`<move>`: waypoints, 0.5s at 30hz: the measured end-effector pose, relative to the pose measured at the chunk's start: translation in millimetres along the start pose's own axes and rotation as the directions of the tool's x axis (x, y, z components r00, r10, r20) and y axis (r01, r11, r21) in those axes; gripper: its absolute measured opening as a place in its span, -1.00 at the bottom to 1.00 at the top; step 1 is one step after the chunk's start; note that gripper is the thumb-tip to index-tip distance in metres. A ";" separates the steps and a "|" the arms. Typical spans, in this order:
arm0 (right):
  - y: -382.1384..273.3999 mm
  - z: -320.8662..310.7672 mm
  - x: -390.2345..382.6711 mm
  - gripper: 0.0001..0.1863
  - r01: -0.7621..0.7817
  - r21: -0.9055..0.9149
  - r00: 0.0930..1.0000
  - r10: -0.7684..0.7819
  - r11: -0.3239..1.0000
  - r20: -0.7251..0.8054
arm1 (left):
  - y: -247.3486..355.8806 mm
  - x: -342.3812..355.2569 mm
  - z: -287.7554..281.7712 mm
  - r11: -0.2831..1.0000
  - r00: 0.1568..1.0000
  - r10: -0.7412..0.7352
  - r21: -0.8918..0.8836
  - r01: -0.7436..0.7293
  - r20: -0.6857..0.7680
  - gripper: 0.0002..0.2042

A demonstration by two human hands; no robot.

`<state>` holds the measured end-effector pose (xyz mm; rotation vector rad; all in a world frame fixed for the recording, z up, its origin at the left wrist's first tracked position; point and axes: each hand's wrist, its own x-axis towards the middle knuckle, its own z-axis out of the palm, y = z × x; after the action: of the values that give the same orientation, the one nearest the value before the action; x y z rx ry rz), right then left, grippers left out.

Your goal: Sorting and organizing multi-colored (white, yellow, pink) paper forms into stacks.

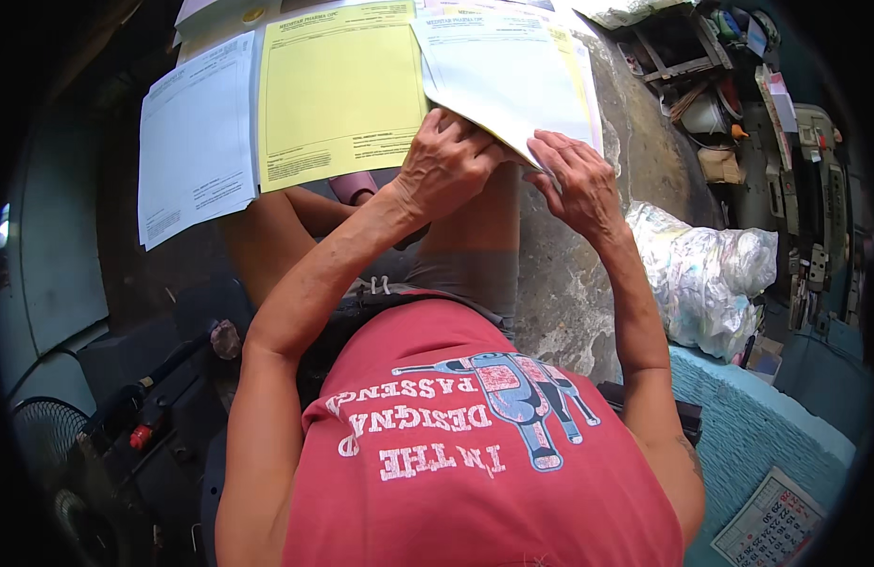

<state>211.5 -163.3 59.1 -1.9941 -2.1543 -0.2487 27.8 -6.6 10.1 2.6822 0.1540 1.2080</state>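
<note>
At the right end of a row of printed forms, a white form sheet (508, 71) lies over yellow and pinkish ones, its near edge lifted and curling. My left hand (456, 163) is closed, its curled fingers gripping that near edge from the left. My right hand (579, 181) pinches the same sheets by the near right corner, fingers on top and thumb below. Just left of my left hand lies a stack of yellow forms (337, 104). Beyond it, a stack of white forms (196, 142) hangs over the near table edge.
A clear plastic bag (706, 274) with crumpled contents sits to my right. Tools and clutter crowd the far right, near a wooden frame (678, 47). A fan (49, 430) stands low on the left. A calendar (770, 518) lies against the blue wall (739, 435).
</note>
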 end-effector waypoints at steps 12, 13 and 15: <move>11.4 11.9 7.2 -0.65 -0.062 -0.002 0.994 0.062 0.998 -0.095 | -72.7 -129.9 -212.6 0.816 0.908 -0.389 0.516 0.259 0.159 -0.43; 12.8 11.6 7.0 -0.62 -0.084 0.019 0.992 0.085 0.996 -0.098 | -77.6 -143.5 -231.9 0.823 0.917 -0.368 0.512 0.245 0.152 -0.43; 14.9 10.7 6.8 -0.60 -0.108 0.037 0.988 0.111 0.993 -0.106 | -81.0 -167.7 -260.8 0.590 0.803 -0.545 0.791 0.163 0.241 -0.53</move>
<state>225.6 -152.8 50.4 -2.0251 -1.9646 -0.2963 -279.9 78.4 39.0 3.2331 1.3322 0.3395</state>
